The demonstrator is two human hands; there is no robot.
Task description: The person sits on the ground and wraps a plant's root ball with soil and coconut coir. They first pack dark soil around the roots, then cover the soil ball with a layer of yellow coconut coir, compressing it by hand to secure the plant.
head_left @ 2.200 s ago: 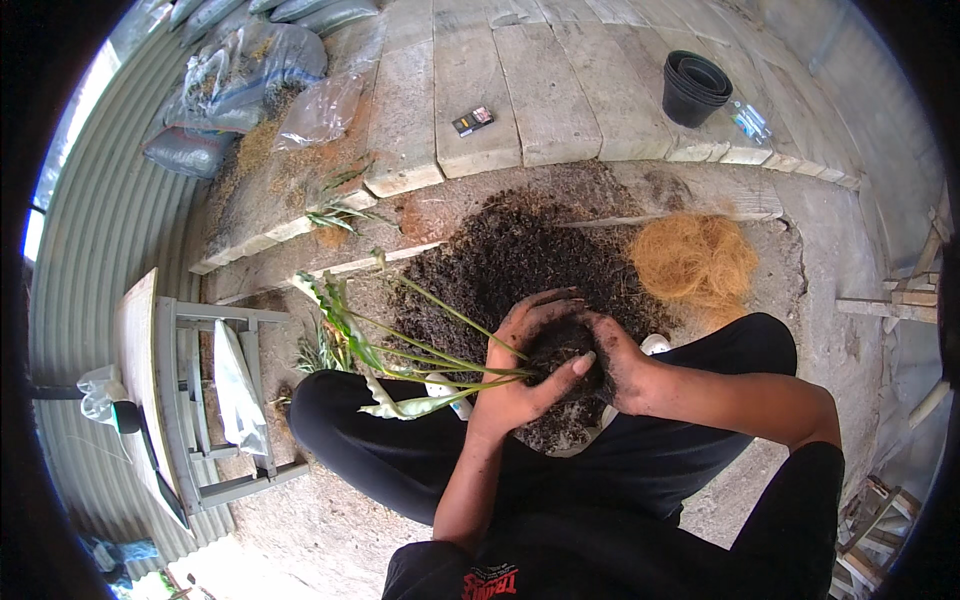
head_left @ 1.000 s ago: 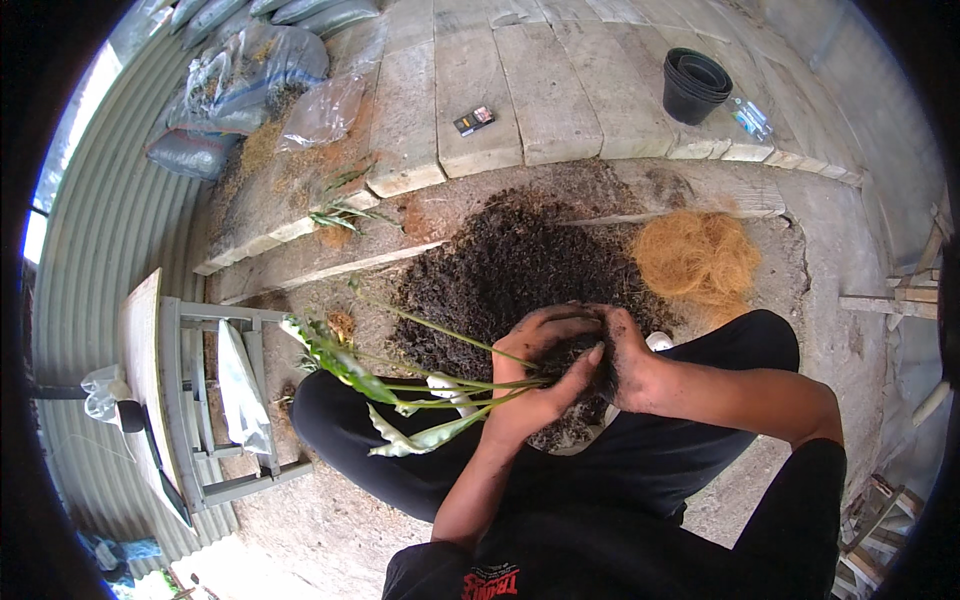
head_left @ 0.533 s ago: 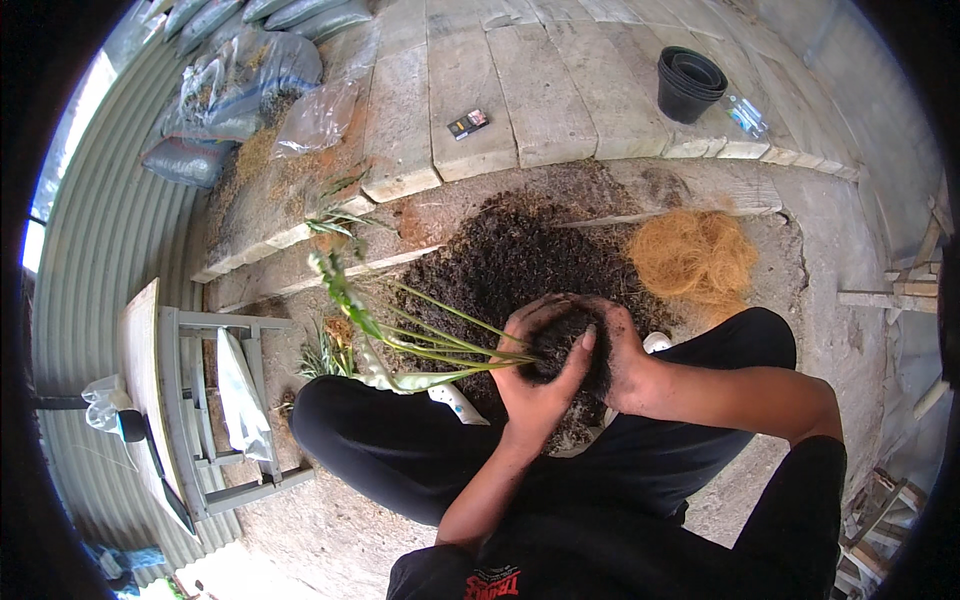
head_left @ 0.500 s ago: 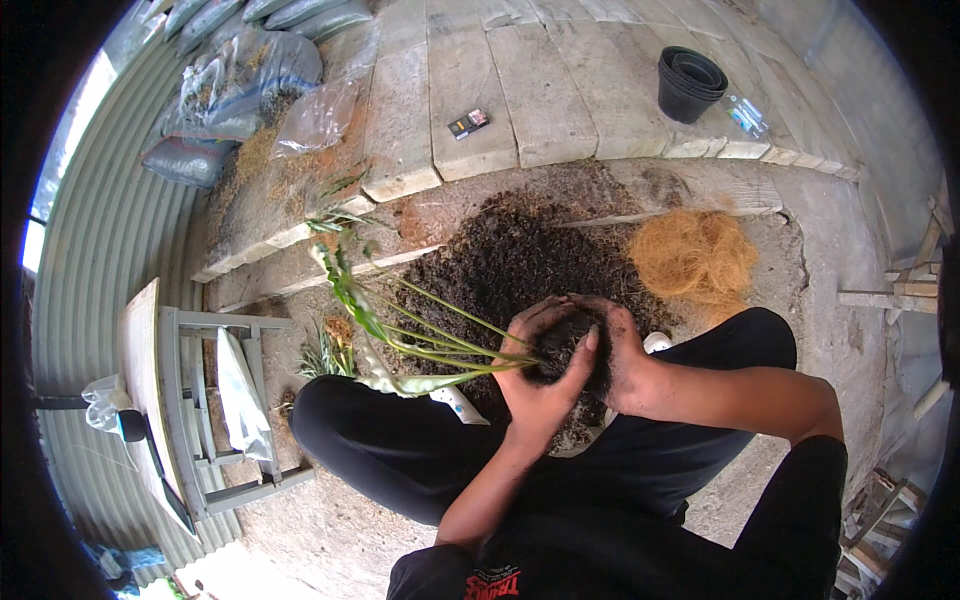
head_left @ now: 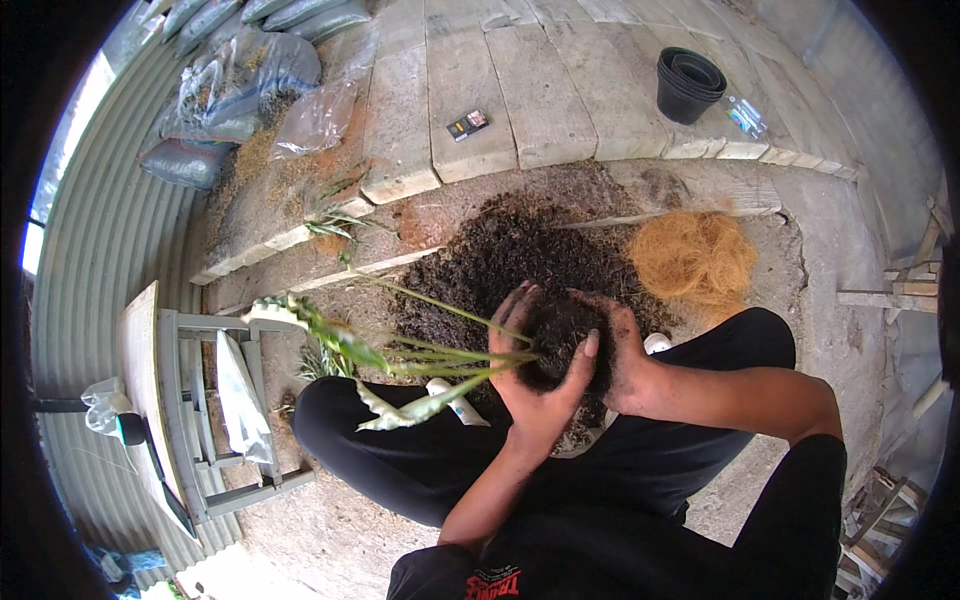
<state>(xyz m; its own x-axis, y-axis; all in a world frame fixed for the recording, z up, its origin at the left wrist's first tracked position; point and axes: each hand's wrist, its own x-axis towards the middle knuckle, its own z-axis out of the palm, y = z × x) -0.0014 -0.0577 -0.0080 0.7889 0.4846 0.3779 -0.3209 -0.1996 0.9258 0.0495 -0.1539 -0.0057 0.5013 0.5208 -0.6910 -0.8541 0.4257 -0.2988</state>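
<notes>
Presently: root ball (head_left: 556, 335) between left hand (head_left: 535, 400) and right hand (head_left: 628, 362), fingers (head_left: 510, 316) half-curled, holding its sides; left thumb (head_left: 579, 370) overlies it.

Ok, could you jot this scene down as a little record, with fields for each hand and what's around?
Left hand: left hand cupped around a dark soil ball, thumb across it
Right hand: right hand cupped against its right side
Plant: leafy plant, stems running left from the ball
Ground ahead: loose dark soil heap; orange-brown fibre clump to its right
Slabs beyond: nested black pots
Far left: filled sacks
</notes>
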